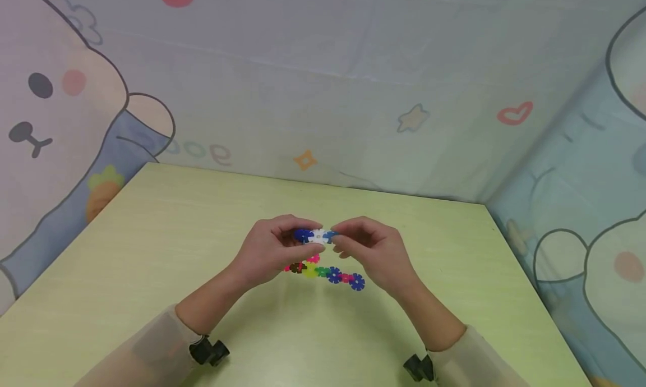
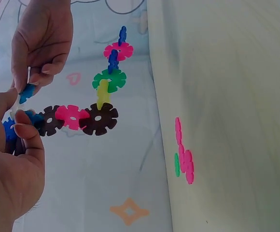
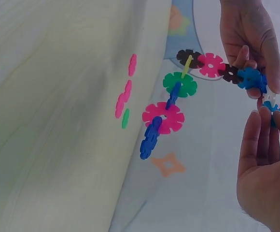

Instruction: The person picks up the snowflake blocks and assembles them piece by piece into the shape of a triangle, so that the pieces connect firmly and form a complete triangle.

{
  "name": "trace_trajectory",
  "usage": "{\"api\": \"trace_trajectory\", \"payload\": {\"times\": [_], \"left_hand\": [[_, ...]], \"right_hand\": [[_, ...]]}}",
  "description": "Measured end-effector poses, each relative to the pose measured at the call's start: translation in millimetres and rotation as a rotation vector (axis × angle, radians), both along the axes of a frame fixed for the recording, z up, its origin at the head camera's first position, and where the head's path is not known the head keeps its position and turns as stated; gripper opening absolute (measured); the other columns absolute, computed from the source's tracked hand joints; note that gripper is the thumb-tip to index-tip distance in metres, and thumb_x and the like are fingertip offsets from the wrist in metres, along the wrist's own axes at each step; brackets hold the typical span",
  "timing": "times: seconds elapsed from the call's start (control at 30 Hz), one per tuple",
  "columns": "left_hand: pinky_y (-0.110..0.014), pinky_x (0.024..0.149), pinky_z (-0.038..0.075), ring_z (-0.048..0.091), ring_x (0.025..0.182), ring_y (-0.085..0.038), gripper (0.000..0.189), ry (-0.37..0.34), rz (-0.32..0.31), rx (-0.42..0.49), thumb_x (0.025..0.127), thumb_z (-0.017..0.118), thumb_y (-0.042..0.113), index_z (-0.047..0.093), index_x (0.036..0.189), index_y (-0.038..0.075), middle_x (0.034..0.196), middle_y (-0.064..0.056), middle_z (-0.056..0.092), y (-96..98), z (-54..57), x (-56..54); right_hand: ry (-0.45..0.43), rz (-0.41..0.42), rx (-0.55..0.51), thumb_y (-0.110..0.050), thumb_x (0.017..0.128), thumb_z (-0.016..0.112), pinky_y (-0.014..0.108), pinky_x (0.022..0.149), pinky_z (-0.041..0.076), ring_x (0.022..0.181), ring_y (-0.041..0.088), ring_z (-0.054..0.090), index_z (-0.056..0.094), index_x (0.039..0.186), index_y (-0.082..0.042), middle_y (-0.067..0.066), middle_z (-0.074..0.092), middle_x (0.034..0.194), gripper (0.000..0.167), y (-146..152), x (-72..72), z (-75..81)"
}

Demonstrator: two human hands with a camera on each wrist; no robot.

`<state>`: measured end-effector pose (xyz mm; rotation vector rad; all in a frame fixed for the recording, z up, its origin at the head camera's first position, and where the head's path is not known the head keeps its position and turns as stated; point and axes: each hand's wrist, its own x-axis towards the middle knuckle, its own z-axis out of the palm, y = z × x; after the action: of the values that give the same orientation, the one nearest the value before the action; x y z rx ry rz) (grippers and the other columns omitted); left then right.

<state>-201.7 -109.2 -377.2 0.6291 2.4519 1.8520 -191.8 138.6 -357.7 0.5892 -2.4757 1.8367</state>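
Observation:
A chain of interlocking snowflake discs hangs from my left hand, whose thumb and fingers pinch it near a dark blue disc and a white disc. My right hand pinches a lighter blue disc at the white disc's edge; I cannot tell whether the two are joined. Further along the chain come black, pink and black discs, then a yellow disc, a green disc, and blue and pink discs at the free end. Fingers partly hide the held end.
Several loose pink discs and a green disc lie on the pale wooden table. A printed cloth backdrop stands behind the table and along its sides.

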Motion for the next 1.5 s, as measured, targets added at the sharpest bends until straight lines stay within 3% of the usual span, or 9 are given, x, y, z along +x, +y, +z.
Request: {"api": "trace_trajectory", "payload": {"times": [0.23,0.43,0.67,0.83,0.97,1.2,1.37,1.5], "left_hand": [[-0.028,0.067,0.06,0.072,0.081,-0.023,0.034,-0.016,-0.002,-0.011,0.094,0.09,0.023,0.081,0.126,0.015,0.103,-0.006,0.079,-5.8,1.0,-1.4],[-0.028,0.067,0.059,0.071,0.081,-0.023,0.034,-0.067,0.003,0.0,0.093,0.09,0.024,0.08,0.125,0.016,0.101,-0.006,0.079,-9.8,6.4,0.0],[-0.032,0.073,0.064,0.076,0.085,-0.025,0.035,-0.128,-0.057,0.04,0.091,0.092,0.025,0.08,0.122,0.015,0.104,-0.007,0.081,-10.7,3.0,1.6],[-0.036,0.078,0.067,0.079,0.087,-0.026,0.034,-0.131,-0.079,0.056,0.091,0.093,0.024,0.08,0.121,0.014,0.106,-0.008,0.081,-11.7,2.8,1.3],[-0.032,0.078,0.066,0.078,0.088,-0.025,0.034,-0.132,-0.082,0.057,0.091,0.093,0.023,0.08,0.121,0.013,0.107,-0.009,0.081,-12.0,3.2,1.4],[-0.032,0.077,0.066,0.077,0.089,-0.025,0.033,-0.126,-0.08,0.044,0.092,0.092,0.025,0.081,0.12,0.014,0.108,-0.008,0.08,-12.2,4.7,2.0],[-0.034,0.079,0.067,0.076,0.089,-0.025,0.033,-0.132,-0.078,0.031,0.092,0.092,0.026,0.081,0.121,0.014,0.109,-0.008,0.081,-12.3,5.4,2.9],[-0.037,0.08,0.067,0.076,0.089,-0.025,0.033,-0.127,-0.081,0.032,0.093,0.091,0.025,0.08,0.122,0.013,0.109,-0.008,0.08,-13.1,4.9,3.2]], "right_hand": [[-0.024,0.024,0.038,-0.018,0.104,0.078,0.035,0.084,0.067,0.092,0.021,0.077,0.079,0.125,-0.014,0.011,0.078,0.113,0.022,5,-6.6,2.1],[-0.122,0.004,0.046,-0.03,0.108,0.072,0.035,0.091,0.064,0.101,0.027,0.074,0.079,0.124,-0.015,0.017,0.076,0.12,0.023,20,-35.1,-19.1],[-0.284,0.108,0.31,-0.034,0.105,0.076,0.039,0.094,0.062,0.109,0.025,0.069,0.078,0.125,-0.019,0.008,0.076,0.12,0.025,29,-72.4,-60.3],[-0.263,0.237,0.43,-0.035,0.104,0.076,0.036,0.094,0.058,0.106,0.024,0.066,0.078,0.118,-0.021,0.002,0.074,0.112,0.02,22,-88.0,-73.8],[-0.258,0.294,0.491,-0.035,0.104,0.076,0.039,0.099,0.054,0.108,0.022,0.064,0.078,0.117,-0.021,-0.001,0.074,0.112,0.019,14,-94.2,-77.4],[-0.286,0.295,0.655,-0.038,0.103,0.078,0.044,0.1,0.054,0.106,0.021,0.063,0.071,0.117,-0.019,0.0,0.071,0.108,0.024,8,-97.2,-80.9],[-0.273,0.297,0.641,-0.036,0.104,0.077,0.044,0.102,0.055,0.109,0.02,0.063,0.075,0.118,-0.022,-0.004,0.073,0.112,0.019,9,-96.1,-82.7],[-0.243,0.302,0.6,-0.032,0.104,0.078,0.04,0.095,0.054,0.103,0.021,0.062,0.073,0.117,-0.023,-0.001,0.068,0.102,0.017,9,-95.2,-83.4]]}}
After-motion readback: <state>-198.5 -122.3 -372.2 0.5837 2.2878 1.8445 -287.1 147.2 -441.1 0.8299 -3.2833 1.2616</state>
